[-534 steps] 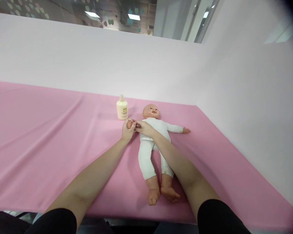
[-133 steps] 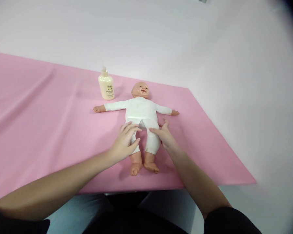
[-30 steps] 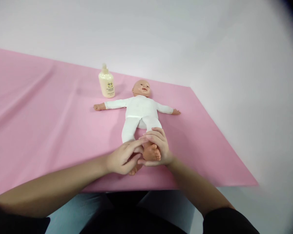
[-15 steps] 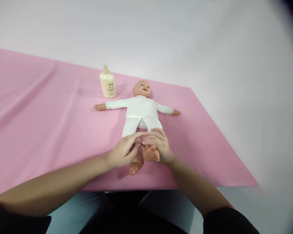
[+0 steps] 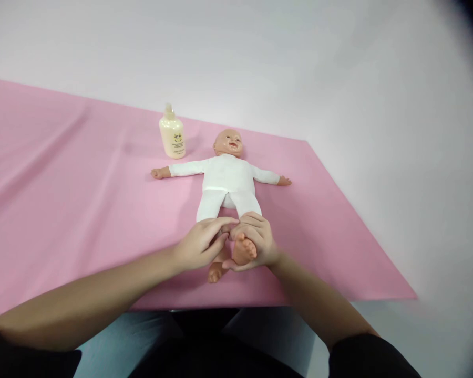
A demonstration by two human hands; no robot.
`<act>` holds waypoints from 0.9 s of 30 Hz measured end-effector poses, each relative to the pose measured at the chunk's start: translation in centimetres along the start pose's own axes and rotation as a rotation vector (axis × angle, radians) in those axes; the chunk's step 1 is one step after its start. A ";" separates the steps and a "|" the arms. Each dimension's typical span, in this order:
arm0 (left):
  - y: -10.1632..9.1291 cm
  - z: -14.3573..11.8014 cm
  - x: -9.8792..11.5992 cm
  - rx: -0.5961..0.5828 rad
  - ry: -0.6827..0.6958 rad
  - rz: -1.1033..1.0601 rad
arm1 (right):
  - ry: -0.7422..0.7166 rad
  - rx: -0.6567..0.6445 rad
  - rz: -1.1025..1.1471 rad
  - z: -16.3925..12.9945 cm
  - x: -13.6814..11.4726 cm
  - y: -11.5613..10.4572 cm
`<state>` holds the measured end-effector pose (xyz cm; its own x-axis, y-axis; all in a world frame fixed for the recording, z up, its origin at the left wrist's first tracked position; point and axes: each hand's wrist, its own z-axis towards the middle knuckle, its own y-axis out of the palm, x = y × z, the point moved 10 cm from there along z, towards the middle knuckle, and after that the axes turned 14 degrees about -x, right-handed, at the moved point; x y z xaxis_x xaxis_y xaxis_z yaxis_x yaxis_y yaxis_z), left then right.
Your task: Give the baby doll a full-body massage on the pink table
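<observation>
A baby doll in a white suit lies on its back, arms spread, its head away from me. My right hand is wrapped round its lower leg on the right, just above the foot, which points up at me with the sole showing. My left hand is beside that leg, fingers stretched and thumb apart, its fingertips at the fingers of my right hand. Whether it touches the leg is hidden. The doll's other foot rests on the table below my left hand.
A pump bottle of cream-coloured lotion stands upright left of the doll's head. A pink cloth with folds on the left covers the table. Its near edge runs just in front of my lap, and a pale wall or floor lies beyond.
My right hand has slid slightly toward the doll's foot, and its thumb now shows under the heel. My left hand is almost where it was.
</observation>
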<state>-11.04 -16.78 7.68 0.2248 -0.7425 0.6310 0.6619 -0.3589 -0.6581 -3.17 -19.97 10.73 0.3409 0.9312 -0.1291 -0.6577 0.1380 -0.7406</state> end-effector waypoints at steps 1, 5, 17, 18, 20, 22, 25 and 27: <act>0.0 0.0 0.1 -0.003 0.004 0.010 | 0.008 -0.008 0.012 0.0 0.1 0.1; 0.4 0.1 0.1 -0.035 0.011 0.019 | 0.017 0.004 0.031 -0.1 0.2 0.0; 1.5 -0.1 1.0 -0.119 0.112 0.045 | 0.002 -0.017 0.118 -0.4 0.3 0.1; 1.8 -0.1 1.0 -0.138 0.115 0.035 | 0.003 -0.006 0.132 -0.4 0.4 0.0; 2.2 -0.1 1.0 -0.173 0.106 0.016 | 0.003 0.027 0.159 -0.4 0.5 -0.2; 2.5 -0.1 0.8 -0.195 0.089 0.009 | 0.009 0.049 0.177 -0.5 0.6 -0.3; 2.6 -0.2 0.5 -0.190 0.067 0.026 | 0.032 0.028 0.175 -0.4 0.7 0.0; 2.6 -0.2 0.3 -0.186 0.056 0.040 | 0.039 0.001 0.171 -0.2 0.6 0.2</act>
<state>-9.40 -18.03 6.05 0.2044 -0.7867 0.5825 0.5088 -0.4230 -0.7498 -2.94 -19.44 10.35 0.2502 0.9272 -0.2787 -0.7090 -0.0206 -0.7050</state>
